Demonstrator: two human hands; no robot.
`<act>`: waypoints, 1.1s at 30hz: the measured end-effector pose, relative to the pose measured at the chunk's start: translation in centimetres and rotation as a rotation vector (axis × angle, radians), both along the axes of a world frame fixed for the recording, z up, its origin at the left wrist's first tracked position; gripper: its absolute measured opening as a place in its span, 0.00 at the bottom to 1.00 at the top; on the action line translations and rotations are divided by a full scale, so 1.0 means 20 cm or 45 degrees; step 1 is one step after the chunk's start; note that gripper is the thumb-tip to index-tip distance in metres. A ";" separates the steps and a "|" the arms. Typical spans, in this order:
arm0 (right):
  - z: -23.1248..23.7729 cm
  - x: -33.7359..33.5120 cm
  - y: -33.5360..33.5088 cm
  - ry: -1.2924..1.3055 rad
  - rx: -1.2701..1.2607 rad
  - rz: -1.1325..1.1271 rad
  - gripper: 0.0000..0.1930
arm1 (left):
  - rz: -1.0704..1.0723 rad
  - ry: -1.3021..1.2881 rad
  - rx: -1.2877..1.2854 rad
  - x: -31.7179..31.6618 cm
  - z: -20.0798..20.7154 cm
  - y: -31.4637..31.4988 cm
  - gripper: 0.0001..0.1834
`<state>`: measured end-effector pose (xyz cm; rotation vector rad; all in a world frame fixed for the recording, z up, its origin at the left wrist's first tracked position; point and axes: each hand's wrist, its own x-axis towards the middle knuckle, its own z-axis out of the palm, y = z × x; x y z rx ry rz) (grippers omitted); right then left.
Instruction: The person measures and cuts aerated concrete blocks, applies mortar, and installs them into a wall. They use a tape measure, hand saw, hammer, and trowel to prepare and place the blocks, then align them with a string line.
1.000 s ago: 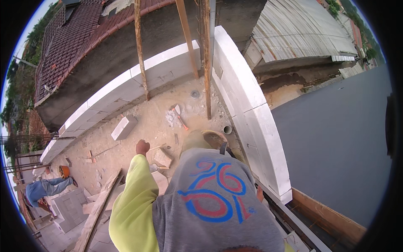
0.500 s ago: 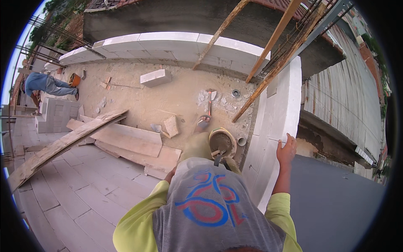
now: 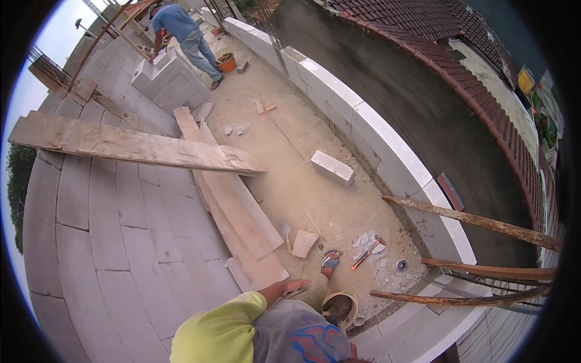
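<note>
My left hand (image 3: 293,287) lies over my bent left leg, fingers mostly stretched out. A thin greyish edge shows below it, which I cannot make out. Beside that leg stands a bucket (image 3: 354,302) holding wet grey mortar. Only a small patch of skin shows by my shirt at the lower edge; whether it is my right hand is unclear. Ahead of the left hand lie a broken piece of block (image 3: 304,244) and a trowel (image 3: 286,233). A hammer with an orange handle (image 3: 365,261) rests among rubble near my sandalled foot (image 3: 331,259).
Low white block walls (image 3: 387,136) enclose the sandy floor on the right. Wooden props (image 3: 472,221) slant across the corner. Planks (image 3: 239,212) lie on the left, one raised across the others. A loose block (image 3: 332,167) sits mid-floor. A co-worker (image 3: 187,39) bends beside stacked blocks.
My view has swung left toward the co-worker. My right hand no longer shows on the wall top. My left hand, partly hidden before, is now plainly visible over my leg.
</note>
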<state>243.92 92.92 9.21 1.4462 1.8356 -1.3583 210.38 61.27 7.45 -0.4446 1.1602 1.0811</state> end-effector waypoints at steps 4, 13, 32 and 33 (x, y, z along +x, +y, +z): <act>0.10 -0.82 0.02 0.059 -0.268 -0.127 0.36 | -0.291 0.459 0.059 -0.46 -0.09 0.06 0.37; 0.25 -1.97 0.23 0.325 -0.920 -0.335 0.42 | -0.154 0.894 -0.106 -0.89 0.15 -0.16 0.42; -0.25 -3.81 0.55 0.089 -0.013 0.247 0.17 | 0.178 1.129 -0.591 -1.48 0.07 -0.86 0.28; -0.28 -3.83 0.51 0.124 0.048 0.435 0.16 | 0.205 1.169 -0.597 -1.59 0.06 -0.86 0.28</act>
